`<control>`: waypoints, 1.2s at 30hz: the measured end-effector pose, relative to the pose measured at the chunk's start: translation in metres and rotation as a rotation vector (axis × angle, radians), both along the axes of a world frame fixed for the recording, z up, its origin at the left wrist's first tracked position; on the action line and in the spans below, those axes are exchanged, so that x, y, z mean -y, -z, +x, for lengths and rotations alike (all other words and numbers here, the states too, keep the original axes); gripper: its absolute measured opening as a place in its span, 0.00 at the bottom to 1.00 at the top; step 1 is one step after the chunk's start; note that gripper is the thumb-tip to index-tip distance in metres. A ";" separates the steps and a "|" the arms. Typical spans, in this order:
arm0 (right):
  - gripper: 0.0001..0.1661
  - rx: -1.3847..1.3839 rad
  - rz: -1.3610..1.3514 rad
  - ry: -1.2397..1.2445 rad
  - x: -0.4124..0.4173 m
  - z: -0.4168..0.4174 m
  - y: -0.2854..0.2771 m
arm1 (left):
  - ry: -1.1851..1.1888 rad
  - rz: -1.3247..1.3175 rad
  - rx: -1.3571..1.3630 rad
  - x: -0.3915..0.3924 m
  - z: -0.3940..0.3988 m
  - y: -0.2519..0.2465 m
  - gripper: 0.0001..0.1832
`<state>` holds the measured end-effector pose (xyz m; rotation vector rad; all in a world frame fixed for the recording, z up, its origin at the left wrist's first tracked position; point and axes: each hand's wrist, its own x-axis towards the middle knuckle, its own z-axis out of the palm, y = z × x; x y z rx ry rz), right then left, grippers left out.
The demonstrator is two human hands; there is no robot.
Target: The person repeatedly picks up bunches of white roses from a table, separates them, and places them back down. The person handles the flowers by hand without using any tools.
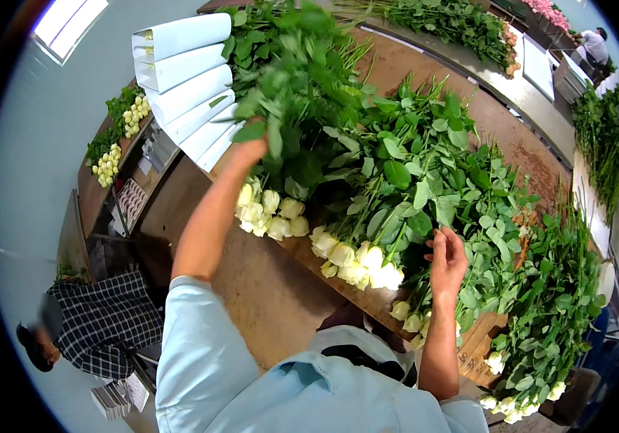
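Observation:
My left hand (252,146) reaches into blurred rose foliage (288,86) at the upper left of the table. Leaves hide its fingers, so its hold cannot be made out. Just below it sits a cluster of cream-white rose heads (274,214). My right hand (448,254), fingers loosely bent and apart, is beside the leaves of the middle roses; nothing is plainly held in it. Left of this hand, another bunch of white roses (361,262) lies with its heads toward me. More white rose heads (412,316) show under my right wrist.
White paper-wrapped bundles (188,70) lie in a row at upper left. Another rose bunch (547,303) is at the right end of the wooden table (480,338). Peach roses (509,48) lie on the far bench. A person in a checked shirt (109,319) is at lower left.

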<state>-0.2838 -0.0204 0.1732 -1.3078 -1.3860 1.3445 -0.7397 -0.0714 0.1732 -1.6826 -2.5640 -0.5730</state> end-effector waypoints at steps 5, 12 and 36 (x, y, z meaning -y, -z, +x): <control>0.20 0.005 -0.152 -0.053 0.019 0.035 0.022 | 0.014 0.004 -0.519 0.044 -0.061 0.168 0.20; 0.18 0.055 -0.143 0.044 0.026 0.069 0.029 | -0.110 0.149 -0.111 0.023 0.051 0.051 0.43; 0.15 0.174 -0.029 0.256 0.019 0.159 0.012 | -0.173 -0.320 -0.266 0.075 0.023 0.127 0.44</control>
